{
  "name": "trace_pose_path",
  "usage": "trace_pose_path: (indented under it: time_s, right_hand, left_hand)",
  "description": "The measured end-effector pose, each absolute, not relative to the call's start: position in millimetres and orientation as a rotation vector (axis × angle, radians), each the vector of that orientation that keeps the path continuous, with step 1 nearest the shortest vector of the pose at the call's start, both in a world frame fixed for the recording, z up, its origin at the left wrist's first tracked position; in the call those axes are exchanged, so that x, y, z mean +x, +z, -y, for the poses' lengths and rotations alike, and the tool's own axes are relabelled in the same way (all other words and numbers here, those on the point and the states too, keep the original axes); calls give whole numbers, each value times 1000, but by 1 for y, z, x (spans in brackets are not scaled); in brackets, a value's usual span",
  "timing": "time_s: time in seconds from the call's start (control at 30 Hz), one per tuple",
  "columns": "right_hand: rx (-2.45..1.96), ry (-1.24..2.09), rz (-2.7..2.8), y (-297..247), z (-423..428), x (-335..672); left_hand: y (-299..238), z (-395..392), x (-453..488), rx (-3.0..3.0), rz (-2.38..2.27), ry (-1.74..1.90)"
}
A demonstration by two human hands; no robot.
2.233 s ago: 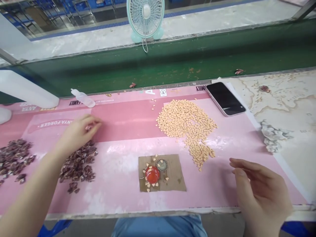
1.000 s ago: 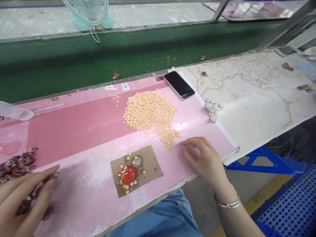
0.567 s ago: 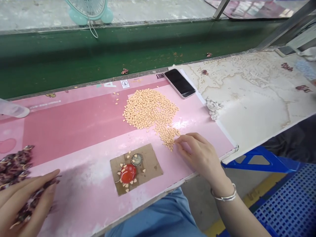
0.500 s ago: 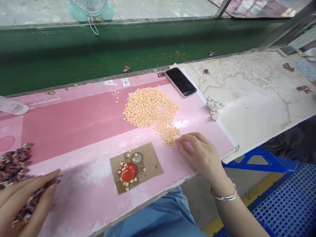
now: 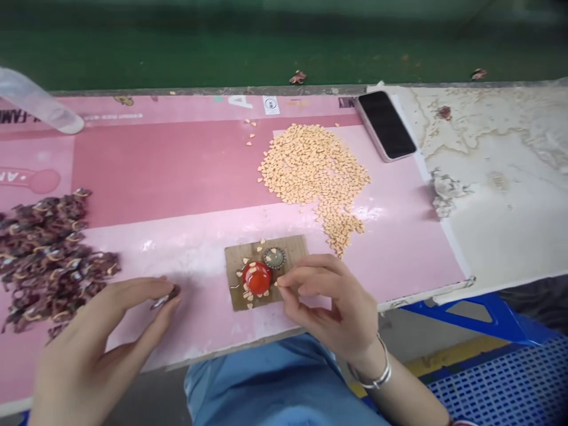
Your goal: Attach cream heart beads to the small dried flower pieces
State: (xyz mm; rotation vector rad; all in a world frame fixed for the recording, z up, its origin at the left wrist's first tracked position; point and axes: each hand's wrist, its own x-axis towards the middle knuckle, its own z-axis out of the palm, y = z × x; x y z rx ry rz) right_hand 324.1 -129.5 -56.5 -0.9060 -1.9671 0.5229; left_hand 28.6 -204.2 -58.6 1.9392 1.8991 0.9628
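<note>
My left hand [image 5: 102,331] pinches a small dark maroon piece [image 5: 165,297] between thumb and fingertips, right of a heap of similar dark pieces [image 5: 39,266]. The fingers of my right hand [image 5: 332,307] are pinched on a tiny tan heart-shaped piece [image 5: 277,284], just right of a glossy red dome [image 5: 257,279]. The dome sits on a brown cardboard piece [image 5: 296,248] with several tan pieces around it. Beside the dome lies a bottle cap [image 5: 275,257]. Further back spreads a pile of tan heart-shaped pieces [image 5: 306,168].
A phone [image 5: 386,126] lies at the right end of the pink tabletop [image 5: 177,171]. Crumpled white material [image 5: 445,192] is beside it. A translucent plastic object [image 5: 53,109] is at the back left. A green surface [image 5: 222,47] runs behind; a blue stool [image 5: 501,373] stands lower right.
My right hand has moved left from the edge of the tan pile to the red dome. My left hand has come right, away from the dark heap, holding one dark piece. The view has shifted.
</note>
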Motion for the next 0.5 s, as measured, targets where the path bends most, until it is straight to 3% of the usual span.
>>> trace_pose_path:
  time_s: [0.5]
  right_hand:
    - [-901, 383, 2188, -48, 125, 319]
  left_hand:
    - [-45, 212, 78, 1798, -1884, 1001]
